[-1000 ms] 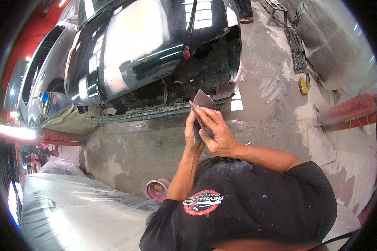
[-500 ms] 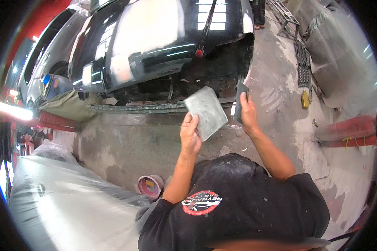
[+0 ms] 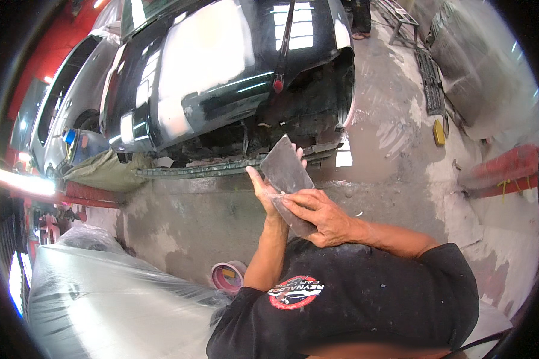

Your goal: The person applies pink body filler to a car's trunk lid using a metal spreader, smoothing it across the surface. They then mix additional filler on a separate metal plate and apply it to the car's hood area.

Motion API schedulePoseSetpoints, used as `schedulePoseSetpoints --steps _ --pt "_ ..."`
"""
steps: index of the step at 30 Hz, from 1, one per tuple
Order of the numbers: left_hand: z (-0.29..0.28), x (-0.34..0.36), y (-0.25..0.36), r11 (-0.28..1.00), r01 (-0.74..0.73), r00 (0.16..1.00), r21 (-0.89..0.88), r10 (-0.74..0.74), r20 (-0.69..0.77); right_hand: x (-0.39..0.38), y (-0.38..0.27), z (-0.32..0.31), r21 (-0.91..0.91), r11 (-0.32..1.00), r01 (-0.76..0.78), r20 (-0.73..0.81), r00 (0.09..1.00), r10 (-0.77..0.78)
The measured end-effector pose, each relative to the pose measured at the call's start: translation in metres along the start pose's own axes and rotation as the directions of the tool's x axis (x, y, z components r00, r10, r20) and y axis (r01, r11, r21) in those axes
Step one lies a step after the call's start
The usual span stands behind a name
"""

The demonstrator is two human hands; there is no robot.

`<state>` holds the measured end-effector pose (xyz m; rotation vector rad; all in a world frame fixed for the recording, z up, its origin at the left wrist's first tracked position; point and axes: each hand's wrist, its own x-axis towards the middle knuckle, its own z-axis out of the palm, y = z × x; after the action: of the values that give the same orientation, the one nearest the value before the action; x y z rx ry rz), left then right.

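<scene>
A thin dark grey sheet (image 3: 286,167), which looks like sandpaper, lies slanted across my left hand (image 3: 266,194). That hand cups it from behind, its thumb standing out at one side and fingertips showing past the far edge. My right hand (image 3: 326,220) grips the near part of the sheet, fingers bent over its surface. Both hands meet in front of my chest. Whether a block sits beneath the sheet is hidden. Beyond them is a black car's front end (image 3: 221,102) with white and pale patches on its hood and the bumper area stripped.
A pink bucket (image 3: 228,276) stands on the floor by my left elbow. Plastic sheeting (image 3: 126,299) covers something at the near left. Red posts (image 3: 503,170) rise at either side. A yellow block (image 3: 439,132) lies on the right, near a black grille (image 3: 430,81).
My right hand has come in from the right to meet my left. The pale face of the sheet in my left hand no longer shows; a dark grey one does. The view has shifted slightly.
</scene>
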<state>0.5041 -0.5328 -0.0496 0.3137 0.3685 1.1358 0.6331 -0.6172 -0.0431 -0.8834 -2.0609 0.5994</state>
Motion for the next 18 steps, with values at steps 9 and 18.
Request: schedulePoseSetpoints --steps 9,18 --pt "0.008 0.004 -0.018 0.802 -0.162 0.971 0.575 0.026 0.237 0.032 0.005 0.011 0.010 0.979 -0.203 -0.516 0.838 0.180" --pt "-0.015 0.004 -0.022 0.919 0.129 0.984 0.373 -0.166 0.067 0.037 0.039 -0.014 0.616 0.685 -0.390 -0.456 0.532 0.713"
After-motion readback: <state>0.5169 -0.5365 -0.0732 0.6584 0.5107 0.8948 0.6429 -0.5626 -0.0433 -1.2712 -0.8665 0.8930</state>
